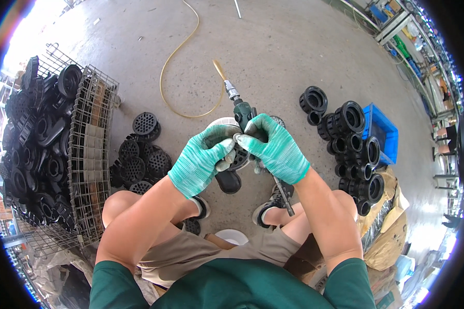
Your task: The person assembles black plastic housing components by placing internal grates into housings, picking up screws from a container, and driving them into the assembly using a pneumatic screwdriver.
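Both my hands wear green-and-white knit gloves and meet in front of me. My left hand [203, 159] is closed, thumb and fingertips pinched beside a small round greyish piece [237, 137] too small to name. My right hand [278, 147] is closed, its thumb at that same piece, while it grips a green air screwdriver [242, 110]. The tool's silver hose fitting points away, and its long shaft [283, 193] slants down past my right wrist. Below my fingers sits a black slotted grate [238, 160], partly hidden, with a black rounded part [228, 182] nearer me.
At left, a wire cage [95, 149] is heaped with black plastic parts; round black grates [134, 167] are piled beside it. Stacked black ring fittings [350, 118] and a blue crate [384, 131] stand right. A yellowish air hose [162, 77] loops across the floor. A white bowl [232, 237] sits between my legs.
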A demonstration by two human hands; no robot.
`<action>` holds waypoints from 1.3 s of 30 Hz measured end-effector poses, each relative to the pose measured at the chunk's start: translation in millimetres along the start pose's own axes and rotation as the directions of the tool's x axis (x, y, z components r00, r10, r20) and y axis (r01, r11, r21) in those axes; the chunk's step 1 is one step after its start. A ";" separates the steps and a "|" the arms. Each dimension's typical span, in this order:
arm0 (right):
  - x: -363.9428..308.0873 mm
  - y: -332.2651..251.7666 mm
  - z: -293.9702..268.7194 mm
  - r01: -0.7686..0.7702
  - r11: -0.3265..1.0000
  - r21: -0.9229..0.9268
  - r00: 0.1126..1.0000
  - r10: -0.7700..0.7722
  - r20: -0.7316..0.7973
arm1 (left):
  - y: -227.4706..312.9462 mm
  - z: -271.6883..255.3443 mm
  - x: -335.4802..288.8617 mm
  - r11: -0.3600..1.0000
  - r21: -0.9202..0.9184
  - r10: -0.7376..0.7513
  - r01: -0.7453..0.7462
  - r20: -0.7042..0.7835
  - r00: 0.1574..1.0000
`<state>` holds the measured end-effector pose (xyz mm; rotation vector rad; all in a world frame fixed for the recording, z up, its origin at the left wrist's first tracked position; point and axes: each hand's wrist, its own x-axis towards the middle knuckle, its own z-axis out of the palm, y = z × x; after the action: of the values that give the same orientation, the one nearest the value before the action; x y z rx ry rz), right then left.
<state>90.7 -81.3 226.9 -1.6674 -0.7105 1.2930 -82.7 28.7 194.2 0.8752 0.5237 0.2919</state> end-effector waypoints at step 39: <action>17.1 -16.5 -46.5 0.511 0.407 0.758 0.857 -0.309 -0.412 | -11.2 -7.3 -0.5 0.966 0.107 -0.216 0.235 -0.163 0.963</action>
<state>141.3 -73.2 237.1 -0.6905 -0.2205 0.8299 -86.8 26.3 181.7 0.9093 0.7833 0.1170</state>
